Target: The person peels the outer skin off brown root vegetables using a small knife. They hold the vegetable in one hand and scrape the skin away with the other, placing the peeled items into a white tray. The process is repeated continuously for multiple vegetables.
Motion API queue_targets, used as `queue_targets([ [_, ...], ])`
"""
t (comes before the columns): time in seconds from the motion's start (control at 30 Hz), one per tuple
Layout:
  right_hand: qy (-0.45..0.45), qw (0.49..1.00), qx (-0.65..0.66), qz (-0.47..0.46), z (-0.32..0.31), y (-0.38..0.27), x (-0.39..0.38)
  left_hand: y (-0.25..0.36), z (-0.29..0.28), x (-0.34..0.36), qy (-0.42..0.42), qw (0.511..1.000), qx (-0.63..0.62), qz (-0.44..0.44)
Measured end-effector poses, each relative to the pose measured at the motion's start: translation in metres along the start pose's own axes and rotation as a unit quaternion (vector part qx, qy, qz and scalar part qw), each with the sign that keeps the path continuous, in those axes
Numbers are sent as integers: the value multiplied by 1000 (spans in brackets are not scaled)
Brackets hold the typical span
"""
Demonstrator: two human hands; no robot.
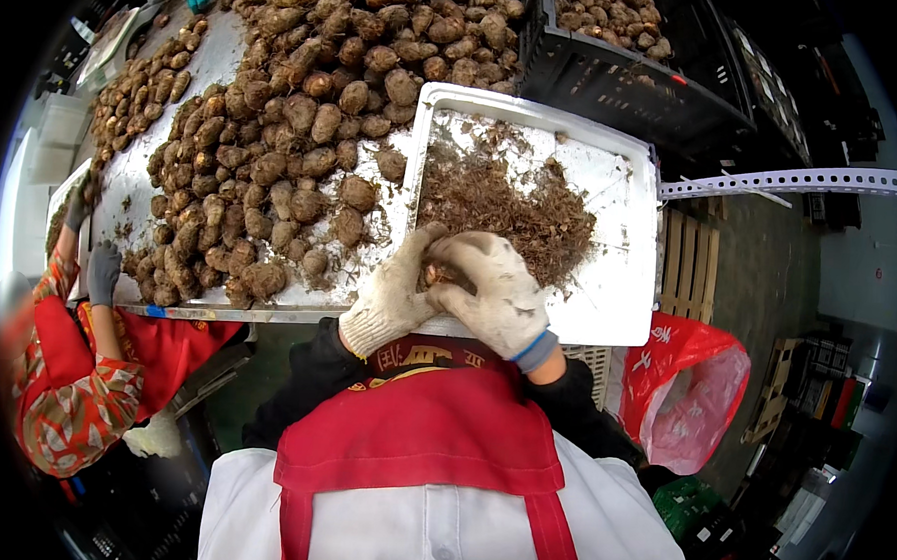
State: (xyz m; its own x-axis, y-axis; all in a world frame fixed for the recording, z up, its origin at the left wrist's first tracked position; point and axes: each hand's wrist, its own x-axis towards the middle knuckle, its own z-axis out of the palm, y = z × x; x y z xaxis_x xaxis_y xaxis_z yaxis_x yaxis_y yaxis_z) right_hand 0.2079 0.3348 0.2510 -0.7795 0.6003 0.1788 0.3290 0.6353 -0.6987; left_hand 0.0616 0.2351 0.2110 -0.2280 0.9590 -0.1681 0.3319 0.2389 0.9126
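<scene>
A brown taro (437,274) is held between both my hands at the near left edge of a white tray (623,288). My left hand (392,290), in a soiled white knit glove, is closed round one side of it. From the other side my right hand (498,290) curls over it, gloved alike with a blue cuff. The fingers cover most of the taro. Brown fibrous scraps (502,207) lie in the tray just beyond my hands. To the left, a big heap of taros (284,143) spreads over the white tabletop (122,191).
At far right stands a black crate (627,93) of more taros. A perforated metal strip (793,183) juts out right of the tray. Below it are a wooden pallet (687,265) and a red plastic bag (689,391). A co-worker's gloved hand (104,270) rests at the table's left.
</scene>
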Motion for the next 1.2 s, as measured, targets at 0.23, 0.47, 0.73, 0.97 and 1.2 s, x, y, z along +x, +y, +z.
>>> queue_targets([
  [0.23, -1, 972, -115, 207, 2, 37, 5, 8, 0, -7, -8, 999, -42, 12],
  [0.47, -22, 992, 44, 119, -27, 27, -8, 3, -1, -7, 2, 991, -135, -4],
  [0.73, 24, 978, 74, 194, -4, 30, -8, 0, -1, -10, -4, 995, -92, 48],
  [0.97, 26, 975, 104, 193, -19, 22, -12, 0, -8, -11, 9, 996, -75, 56],
  [1.2, 2, 989, 72, 126, -7, 13, -5, -5, -10, -4, -21, 995, -24, 100],
])
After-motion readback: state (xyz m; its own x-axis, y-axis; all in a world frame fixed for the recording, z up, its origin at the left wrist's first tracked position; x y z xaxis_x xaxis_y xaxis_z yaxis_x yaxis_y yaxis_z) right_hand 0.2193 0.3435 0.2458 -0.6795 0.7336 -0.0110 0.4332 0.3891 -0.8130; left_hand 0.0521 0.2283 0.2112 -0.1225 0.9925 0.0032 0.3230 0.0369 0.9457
